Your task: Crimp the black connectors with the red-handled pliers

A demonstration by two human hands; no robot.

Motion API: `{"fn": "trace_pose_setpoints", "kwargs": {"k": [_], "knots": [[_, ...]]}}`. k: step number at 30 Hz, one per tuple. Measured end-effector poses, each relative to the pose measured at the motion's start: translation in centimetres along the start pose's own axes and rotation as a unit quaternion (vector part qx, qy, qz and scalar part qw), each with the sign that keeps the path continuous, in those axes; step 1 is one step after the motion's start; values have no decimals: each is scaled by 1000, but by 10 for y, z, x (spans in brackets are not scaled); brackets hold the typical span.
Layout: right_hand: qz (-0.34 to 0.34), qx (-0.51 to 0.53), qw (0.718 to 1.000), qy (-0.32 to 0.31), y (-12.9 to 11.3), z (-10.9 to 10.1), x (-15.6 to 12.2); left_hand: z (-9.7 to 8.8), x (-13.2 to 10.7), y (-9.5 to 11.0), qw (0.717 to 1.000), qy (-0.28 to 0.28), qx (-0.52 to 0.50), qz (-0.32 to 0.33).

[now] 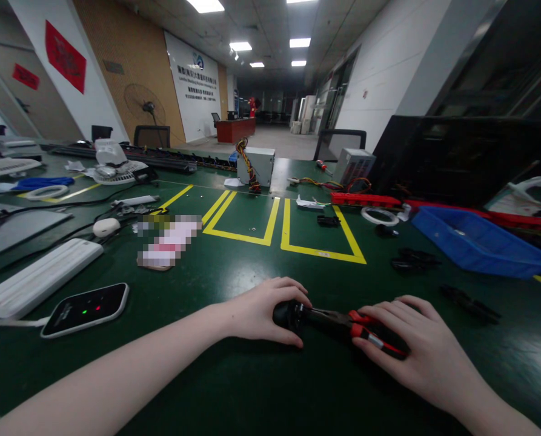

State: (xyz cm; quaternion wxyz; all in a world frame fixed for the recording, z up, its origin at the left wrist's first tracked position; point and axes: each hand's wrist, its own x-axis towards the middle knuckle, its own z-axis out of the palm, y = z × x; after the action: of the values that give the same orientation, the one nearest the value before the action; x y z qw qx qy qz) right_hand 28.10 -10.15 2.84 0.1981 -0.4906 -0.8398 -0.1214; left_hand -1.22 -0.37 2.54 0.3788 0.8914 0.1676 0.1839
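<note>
In the head view my left hand is closed around a small black part low over the green tabletop. Its thumb and fingers grip the part from both sides; the exact kind of part I cannot make out. My right hand is wrapped round the red and black handles of needle-nose pliers. The long dark jaws of the pliers point left and reach the black part; whether they clamp it is too dark to tell.
A blue bin stands at the right, with black parts before it. Yellow tape marks the green table. Leftward lie a blurred-out phone, a black-screened device and a white power strip. Behind stands a power supply.
</note>
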Motion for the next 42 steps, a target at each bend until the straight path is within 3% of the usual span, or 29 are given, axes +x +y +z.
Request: {"fn": "trace_pose_setpoints", "kwargs": {"k": [11,25,42], "knots": [[4,-7,1000,-25,3,-1,-3,0,-1,9,999,23,-32,-4],[-44,-53,995,68,0,-5,-3,0,-2,11,998,33,-57,0],[-58,-72,992,81,-3,-10,-3,1,-1,9,995,51,-84,-4]]}}
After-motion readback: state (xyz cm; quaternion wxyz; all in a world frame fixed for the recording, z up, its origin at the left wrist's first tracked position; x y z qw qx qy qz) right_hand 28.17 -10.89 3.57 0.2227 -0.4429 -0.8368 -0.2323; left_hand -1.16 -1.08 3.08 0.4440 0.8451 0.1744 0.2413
